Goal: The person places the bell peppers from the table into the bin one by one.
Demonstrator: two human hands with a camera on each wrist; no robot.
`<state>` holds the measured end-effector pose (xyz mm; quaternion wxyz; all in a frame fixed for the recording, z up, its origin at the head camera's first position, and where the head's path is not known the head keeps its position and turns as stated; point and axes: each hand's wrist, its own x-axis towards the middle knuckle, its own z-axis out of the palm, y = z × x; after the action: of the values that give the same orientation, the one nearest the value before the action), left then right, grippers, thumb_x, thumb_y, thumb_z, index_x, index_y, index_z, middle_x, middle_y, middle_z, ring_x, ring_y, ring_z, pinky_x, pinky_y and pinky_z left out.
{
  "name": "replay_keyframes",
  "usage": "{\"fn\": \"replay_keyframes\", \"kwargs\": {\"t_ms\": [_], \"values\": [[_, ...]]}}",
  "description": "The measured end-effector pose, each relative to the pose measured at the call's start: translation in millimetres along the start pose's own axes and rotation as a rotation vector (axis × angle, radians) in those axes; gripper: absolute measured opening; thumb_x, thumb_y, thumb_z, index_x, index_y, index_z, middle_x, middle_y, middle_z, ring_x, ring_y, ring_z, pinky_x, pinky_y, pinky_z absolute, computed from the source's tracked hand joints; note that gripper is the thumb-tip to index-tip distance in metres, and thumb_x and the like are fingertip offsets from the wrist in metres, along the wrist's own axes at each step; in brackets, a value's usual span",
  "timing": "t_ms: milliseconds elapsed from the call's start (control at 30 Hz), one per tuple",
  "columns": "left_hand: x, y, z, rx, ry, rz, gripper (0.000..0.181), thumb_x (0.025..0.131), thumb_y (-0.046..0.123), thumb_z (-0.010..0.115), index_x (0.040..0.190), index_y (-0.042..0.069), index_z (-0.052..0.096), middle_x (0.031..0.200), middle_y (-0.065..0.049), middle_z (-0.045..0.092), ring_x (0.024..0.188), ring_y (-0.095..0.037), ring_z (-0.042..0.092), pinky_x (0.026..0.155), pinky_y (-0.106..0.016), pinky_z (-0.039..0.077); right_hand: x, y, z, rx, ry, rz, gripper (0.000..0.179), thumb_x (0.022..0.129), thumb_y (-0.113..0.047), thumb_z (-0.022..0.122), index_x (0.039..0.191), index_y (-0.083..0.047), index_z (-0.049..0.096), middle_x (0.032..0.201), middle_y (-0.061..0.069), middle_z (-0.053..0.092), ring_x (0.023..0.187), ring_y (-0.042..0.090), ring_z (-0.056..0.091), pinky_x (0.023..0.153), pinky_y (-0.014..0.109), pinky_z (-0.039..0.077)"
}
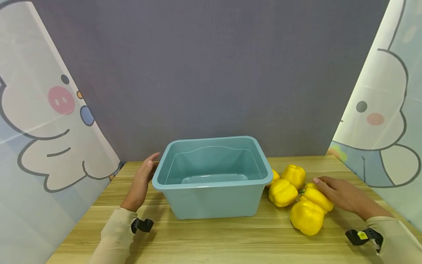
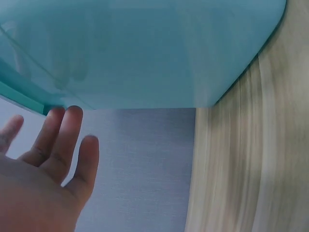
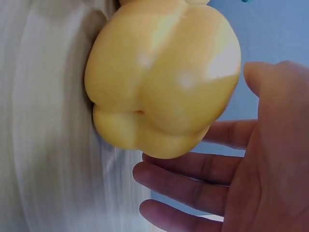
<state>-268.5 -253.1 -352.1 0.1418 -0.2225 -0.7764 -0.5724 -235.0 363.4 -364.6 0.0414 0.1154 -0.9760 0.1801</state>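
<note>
yellow peppers (image 1: 283, 193) bunched right of bin (image 1: 214, 201); right hand (image 1: 344, 195) at the outermost, fingers loosely spread, no grip; left hand (image 1: 141, 181) by bin's left wall, fingers spread, holding nothing, probably to steady it

Holds left arm (image 1: 113, 236) and right arm (image 1: 397, 238) forward, well apart. Presents left hand (image 1: 141, 179) with fingers (image 2: 87, 162) extended, partly spread; right hand (image 1: 344, 194) with fingers nearly straight, thumb (image 3: 263, 79) apart.

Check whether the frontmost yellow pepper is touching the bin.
Apart. The head view shows bare tabletop between the frontmost yellow pepper and the bin.
</note>
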Motion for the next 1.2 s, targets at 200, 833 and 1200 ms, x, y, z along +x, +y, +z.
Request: {"fn": "replay_keyframes", "kwargs": {"t_ms": [200, 833, 1200], "values": [[0.3, 2.3, 0.8, -0.034, -0.046, 0.044, 0.054, 0.111, 0.038, 0.020, 0.156, 0.010, 0.033, 0.139, -0.023, 0.053, 0.124, -0.020, 0.053, 0.098, -0.024, 0.040, -0.1, 1, 1, 0.044, 0.000, -0.015, 0.058, 0.108, -0.041, 0.037, 0.132, 0.007, 0.059, 0.122, 0.028, 0.064, 0.111, 0.051, 0.058, 0.086, 0.065, 0.044], [-0.1, 7.5, 3.0, -0.038, -0.143, -0.005, 0.050, 0.109, 0.030, 0.028, 0.157, 0.016, 0.031, 0.158, -0.011, 0.030, 0.134, -0.032, 0.040, 0.099, -0.032, 0.041, -2.2, -11, -3, 0.143, -0.089, -0.011, 0.062, 0.108, -0.043, 0.037, 0.139, 0.009, 0.051, 0.135, 0.035, 0.052, 0.124, 0.059, 0.045, 0.091, 0.068, 0.040], [-1.9, 14.1, 6.0, -0.071, -0.226, -0.048, 0.055, 0.108, 0.033, 0.029, 0.160, 0.015, 0.024, 0.166, -0.004, 0.011, 0.149, -0.034, 0.012, 0.107, -0.068, 0.018, -3.7, -18, -3, 0.080, -0.137, -0.066, 0.062, 0.102, -0.044, 0.055, 0.139, 0.005, 0.051, 0.129, 0.031, 0.058, 0.114, 0.048, 0.057, 0.087, 0.062, 0.047]]}}
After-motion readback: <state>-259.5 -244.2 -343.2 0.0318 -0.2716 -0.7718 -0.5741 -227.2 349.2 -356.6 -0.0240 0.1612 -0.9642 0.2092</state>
